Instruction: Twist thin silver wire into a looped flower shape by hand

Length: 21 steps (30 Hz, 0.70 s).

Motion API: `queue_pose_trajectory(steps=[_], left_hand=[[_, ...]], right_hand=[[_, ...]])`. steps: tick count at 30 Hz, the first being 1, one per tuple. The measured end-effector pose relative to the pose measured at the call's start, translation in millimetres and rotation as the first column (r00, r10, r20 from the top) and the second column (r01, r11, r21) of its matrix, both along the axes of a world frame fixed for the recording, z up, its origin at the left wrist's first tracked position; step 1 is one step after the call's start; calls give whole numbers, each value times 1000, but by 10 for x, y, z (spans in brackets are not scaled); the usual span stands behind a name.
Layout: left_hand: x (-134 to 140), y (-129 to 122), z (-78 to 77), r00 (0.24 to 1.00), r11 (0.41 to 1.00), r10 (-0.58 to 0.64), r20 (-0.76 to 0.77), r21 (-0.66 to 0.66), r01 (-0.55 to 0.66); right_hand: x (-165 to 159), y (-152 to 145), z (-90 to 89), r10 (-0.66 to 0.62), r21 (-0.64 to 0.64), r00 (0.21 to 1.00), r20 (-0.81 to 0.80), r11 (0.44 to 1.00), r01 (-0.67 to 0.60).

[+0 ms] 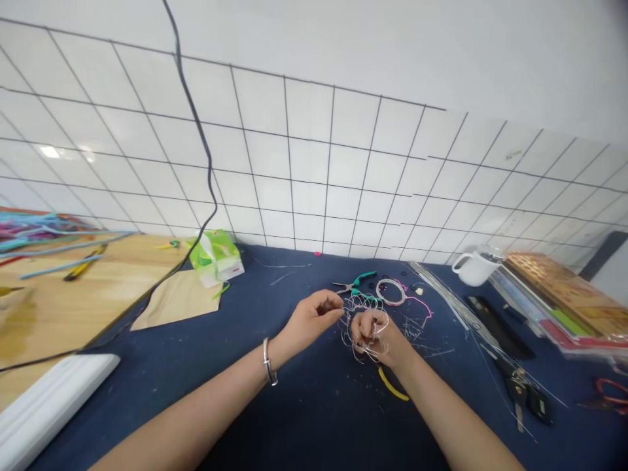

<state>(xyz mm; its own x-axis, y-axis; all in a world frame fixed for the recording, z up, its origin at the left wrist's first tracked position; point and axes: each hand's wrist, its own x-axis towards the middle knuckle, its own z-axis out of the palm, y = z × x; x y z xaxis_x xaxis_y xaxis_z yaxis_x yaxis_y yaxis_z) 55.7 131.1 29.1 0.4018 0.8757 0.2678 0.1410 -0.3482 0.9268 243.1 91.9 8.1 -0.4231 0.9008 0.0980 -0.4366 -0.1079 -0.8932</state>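
Note:
A tangle of thin silvery wire loops (363,302) is held in my right hand (373,337), whose fingers are curled closed around part of it. Small dark bits, perhaps beads, show near those fingertips. My left hand (316,317), with a silver bangle at the wrist, hovers at the left edge of the loops. Its fingers are bent, and a small gap shows between thumb and fingertips; no wire can be made out between them. Just behind the loops lie pliers with green handles (364,280) and a pale ring-shaped coil (391,292).
A yellow curved handle (393,384) lies by my right forearm. Wire lengths (441,294), a white mug (475,267), stacked books (554,294) and scissors (611,396) are at right. A green packet (216,252), brown paper (179,299) and a wooden board (112,281) are at left.

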Motion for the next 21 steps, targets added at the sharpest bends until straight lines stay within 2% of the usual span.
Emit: queue_pose_trajectory(steps=[3,6,12,17,21], left_hand=[[-39,9,33,991,990,37,-129,137,-19],[-49,-1,60,976,967,17,-216,252,39],[-14,-2,7,979,971,65,-193,237,-18],[-27,13,-23,974,977,28,-227,212,22],[-54,20,3,973,986,48,-225,167,-10]], right_hand=[[3,11,2,3,8,1000,5,1000,-3],[-2,21,-6,5,19,1000,11,1000,-6],[-7,32,-24,13,29,999,32,999,-14],[-6,31,-42,12,27,996,84,1000,-14],[1,60,-72,-76,33,989,129,997,72]])
